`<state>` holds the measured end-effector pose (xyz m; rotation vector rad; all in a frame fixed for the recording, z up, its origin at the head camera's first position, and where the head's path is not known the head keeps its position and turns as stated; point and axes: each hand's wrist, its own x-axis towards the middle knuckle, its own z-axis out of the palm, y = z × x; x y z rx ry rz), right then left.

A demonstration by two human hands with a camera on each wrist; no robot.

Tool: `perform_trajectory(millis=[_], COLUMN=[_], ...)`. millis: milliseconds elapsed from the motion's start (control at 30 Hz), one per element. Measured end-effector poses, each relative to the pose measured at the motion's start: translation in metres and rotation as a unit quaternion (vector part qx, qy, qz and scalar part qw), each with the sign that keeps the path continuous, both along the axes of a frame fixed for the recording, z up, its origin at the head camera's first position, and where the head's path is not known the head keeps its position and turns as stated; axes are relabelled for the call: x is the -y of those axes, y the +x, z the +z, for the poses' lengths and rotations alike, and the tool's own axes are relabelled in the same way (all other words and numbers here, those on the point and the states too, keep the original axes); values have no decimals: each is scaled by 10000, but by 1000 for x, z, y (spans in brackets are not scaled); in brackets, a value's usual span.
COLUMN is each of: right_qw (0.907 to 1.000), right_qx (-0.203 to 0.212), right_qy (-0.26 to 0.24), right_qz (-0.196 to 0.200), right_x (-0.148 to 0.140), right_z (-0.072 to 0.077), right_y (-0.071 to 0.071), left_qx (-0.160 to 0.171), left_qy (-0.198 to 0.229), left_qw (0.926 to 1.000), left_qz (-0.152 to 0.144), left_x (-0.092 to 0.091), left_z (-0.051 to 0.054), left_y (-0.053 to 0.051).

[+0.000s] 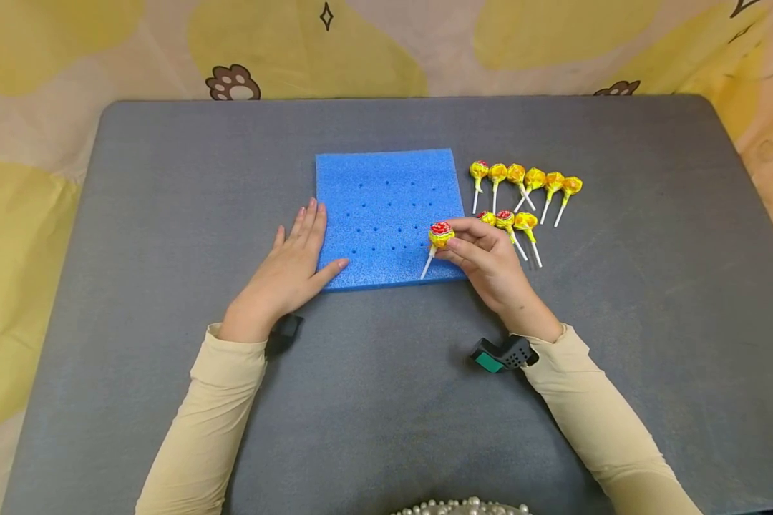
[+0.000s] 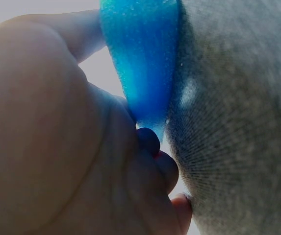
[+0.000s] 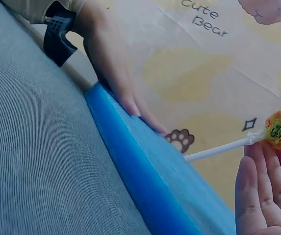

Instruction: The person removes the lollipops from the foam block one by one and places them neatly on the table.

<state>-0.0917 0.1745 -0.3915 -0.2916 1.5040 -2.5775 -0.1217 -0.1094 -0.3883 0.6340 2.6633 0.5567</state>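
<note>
A lollipop (image 1: 441, 234) in a red and yellow wrapper is pinched by its candy end between the thumb and fingers of my right hand (image 1: 492, 268). Its white stick slants down over the front right part of a blue foam board (image 1: 386, 179) with rows of small holes. Whether the stick's tip (image 3: 188, 158) touches the foam, I cannot tell. My left hand (image 1: 286, 268) rests along the board's left edge, fingers straight and thumb on its front left corner. The left wrist view shows the foam's edge (image 2: 145, 63) against that palm.
Right of the board, several wrapped lollipops (image 1: 535, 179) lie in a back row, some with crossed sticks. A shorter row (image 1: 526, 220) lies nearer, partly behind my right hand. Everything is on a grey table (image 1: 650, 286), with a patterned yellow cloth (image 1: 386, 50) beyond it.
</note>
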Motion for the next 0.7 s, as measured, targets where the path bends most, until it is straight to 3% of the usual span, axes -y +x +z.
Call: perform_trajectory(millis=[300,700], right_qw=[9994,9963], right_qx=[6,-160], right_qy=[-121,58], right_qz=[-334,-844], right_x=[-17,-37], right_z=[1,13], right_y=[5,1], left_qx=[14,25], left_qy=[23,33], left_qw=[10000,10000], left_qz=[-3,13], left_x=[0,0], left_z=[0,0], left_y=[0,0])
